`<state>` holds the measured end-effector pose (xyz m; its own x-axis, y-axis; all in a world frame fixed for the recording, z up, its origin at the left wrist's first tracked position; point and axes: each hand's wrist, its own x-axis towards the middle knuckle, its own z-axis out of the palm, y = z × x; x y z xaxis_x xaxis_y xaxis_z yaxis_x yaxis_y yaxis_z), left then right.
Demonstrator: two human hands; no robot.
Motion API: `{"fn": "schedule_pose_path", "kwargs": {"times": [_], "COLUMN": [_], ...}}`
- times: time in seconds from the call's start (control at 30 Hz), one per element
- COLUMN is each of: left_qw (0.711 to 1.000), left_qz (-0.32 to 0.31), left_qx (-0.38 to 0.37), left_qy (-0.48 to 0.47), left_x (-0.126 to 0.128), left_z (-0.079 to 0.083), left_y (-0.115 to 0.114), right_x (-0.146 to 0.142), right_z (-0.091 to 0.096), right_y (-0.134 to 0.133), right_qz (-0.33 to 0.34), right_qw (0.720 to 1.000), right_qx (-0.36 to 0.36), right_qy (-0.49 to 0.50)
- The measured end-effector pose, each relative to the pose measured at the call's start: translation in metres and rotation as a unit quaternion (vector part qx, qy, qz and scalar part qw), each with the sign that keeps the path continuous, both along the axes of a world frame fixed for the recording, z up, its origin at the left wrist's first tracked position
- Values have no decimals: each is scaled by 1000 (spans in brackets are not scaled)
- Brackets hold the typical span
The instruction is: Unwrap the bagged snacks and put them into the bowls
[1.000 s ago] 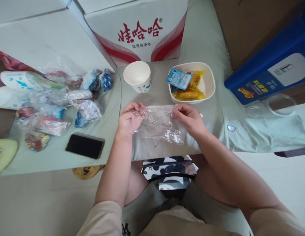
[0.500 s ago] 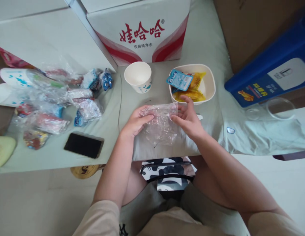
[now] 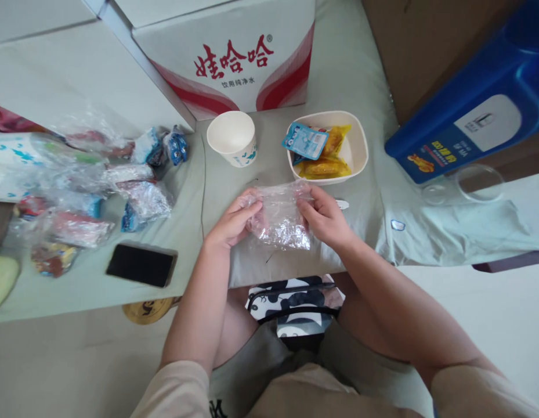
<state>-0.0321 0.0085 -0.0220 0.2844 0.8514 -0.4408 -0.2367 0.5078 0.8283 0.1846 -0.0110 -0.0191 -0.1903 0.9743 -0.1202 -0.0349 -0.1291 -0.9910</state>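
Observation:
A clear, crinkled plastic bag (image 3: 281, 217) is stretched between my two hands above the cloth near the table's front edge. My left hand (image 3: 235, 219) pinches its left side, thumb on top. On the right side, my right hand (image 3: 324, 215) grips it with thumb and curled fingers. Just beyond the right hand stands a white bowl (image 3: 360, 142) holding a blue packet (image 3: 304, 140) and yellow packets (image 3: 325, 168). A white paper cup (image 3: 232, 139) with blue marks stands upright beyond the left hand. Part of a small white object (image 3: 342, 204) shows beside the right hand.
Several plastic-wrapped snacks (image 3: 80, 227) lie heaped at the left, with a black phone (image 3: 141, 265) in front. A white-and-red carton (image 3: 225, 58) stands at the back. At the right are a blue container (image 3: 465, 110) and a clear plastic cup (image 3: 480, 183).
My right hand's fingers, spread before, have closed on the bag's right side. The bag is now pulled flatter between both hands. The whole view has shifted slightly.

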Motion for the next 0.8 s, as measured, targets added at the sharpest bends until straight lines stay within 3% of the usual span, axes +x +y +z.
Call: {"fn": "schedule_pose_path", "kwargs": {"times": [0.13,0.37,0.53,0.67,0.8], "left_qw": [999,996,998,989,982], "left_qz": [-19,55,40,31,48], "left_qx": [21,62,56,114,164], "left_qy": [-31,-36,14,83,78], "left_x": [0,0,-5,-3,-1], "left_z": [4,7,6,2,-6], "left_y": [-1,6,9,7,10], "right_x": [1,8,6,1,0], "right_z": [5,6,3,-2,-3], "right_y": [1,1,2,3,4], "right_qz": [-25,3,9,5,23], "right_qw": [998,993,998,1000,998], "right_qx": [27,-3,42,-20,-43], "right_qy": [46,119,45,21,-39]}}
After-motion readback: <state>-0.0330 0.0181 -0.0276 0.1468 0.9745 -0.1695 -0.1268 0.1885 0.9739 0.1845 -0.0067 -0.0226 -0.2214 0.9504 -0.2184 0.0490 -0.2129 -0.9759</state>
